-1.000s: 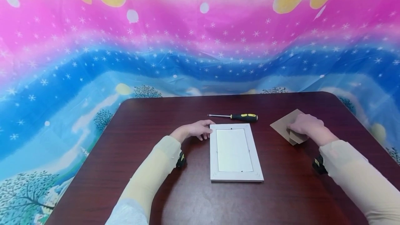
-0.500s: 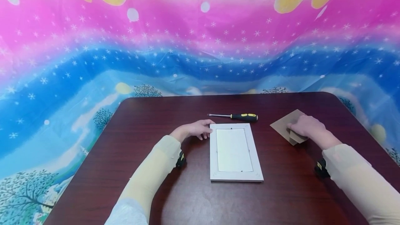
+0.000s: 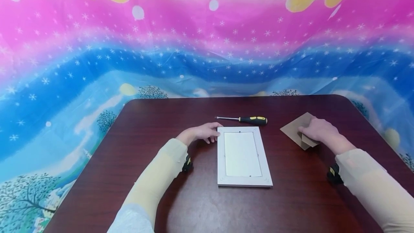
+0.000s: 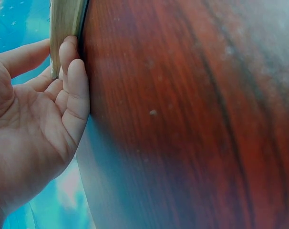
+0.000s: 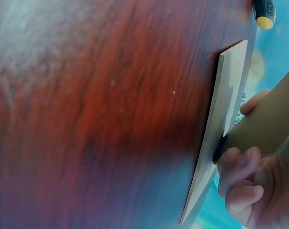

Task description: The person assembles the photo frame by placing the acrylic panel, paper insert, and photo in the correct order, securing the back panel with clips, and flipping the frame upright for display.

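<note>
1. Dark red table (image 3: pixel 291 197) before a pink-and-blue backdrop (image 3: pixel 207 46); frame (image 3: pixel 243 156) lies flat at centre, screwdriver (image 3: pixel 245 119) just beyond.
2. Your left hand (image 3: pixel 202 133): relaxed grip, fingertips touching the frame's left edge.
3. Your right hand (image 3: pixel 318 130): grip curled around the board (image 3: pixel 295 128), right of the frame.

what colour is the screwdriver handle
Black with yellow patches; the screwdriver shows best in the head view.
</note>
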A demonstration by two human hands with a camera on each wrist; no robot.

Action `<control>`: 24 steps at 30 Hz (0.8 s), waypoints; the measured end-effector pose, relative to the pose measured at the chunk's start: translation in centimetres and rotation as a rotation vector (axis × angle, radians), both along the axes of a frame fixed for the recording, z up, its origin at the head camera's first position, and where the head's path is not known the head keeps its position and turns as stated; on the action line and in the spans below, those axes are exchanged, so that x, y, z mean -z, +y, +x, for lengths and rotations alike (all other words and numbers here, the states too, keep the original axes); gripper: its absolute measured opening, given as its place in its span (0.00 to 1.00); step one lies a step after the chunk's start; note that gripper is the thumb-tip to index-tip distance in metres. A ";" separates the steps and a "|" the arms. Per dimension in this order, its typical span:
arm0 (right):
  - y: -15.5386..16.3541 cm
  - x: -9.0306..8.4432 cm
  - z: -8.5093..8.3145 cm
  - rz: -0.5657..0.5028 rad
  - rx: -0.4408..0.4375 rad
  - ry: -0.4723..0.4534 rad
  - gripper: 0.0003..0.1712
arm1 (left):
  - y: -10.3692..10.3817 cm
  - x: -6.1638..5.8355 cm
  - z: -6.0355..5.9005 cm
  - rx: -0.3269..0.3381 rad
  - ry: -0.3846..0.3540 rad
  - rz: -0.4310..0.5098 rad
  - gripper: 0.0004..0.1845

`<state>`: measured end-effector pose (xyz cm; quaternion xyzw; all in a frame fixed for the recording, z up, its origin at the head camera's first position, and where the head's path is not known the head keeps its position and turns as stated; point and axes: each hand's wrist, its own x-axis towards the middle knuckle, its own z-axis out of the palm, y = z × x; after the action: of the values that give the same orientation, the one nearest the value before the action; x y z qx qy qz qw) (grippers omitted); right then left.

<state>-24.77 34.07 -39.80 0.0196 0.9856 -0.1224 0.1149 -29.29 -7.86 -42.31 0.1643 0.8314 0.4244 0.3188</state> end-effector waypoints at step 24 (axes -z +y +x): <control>-0.8 -1.9 0.0 -0.023 -0.064 0.089 0.40 | 0.0 0.0 0.1 0.000 0.006 0.002 0.20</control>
<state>-24.73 33.29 -37.93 -0.0188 0.9884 -0.1307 0.0751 -29.24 -7.84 -42.32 0.1660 0.8318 0.4249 0.3163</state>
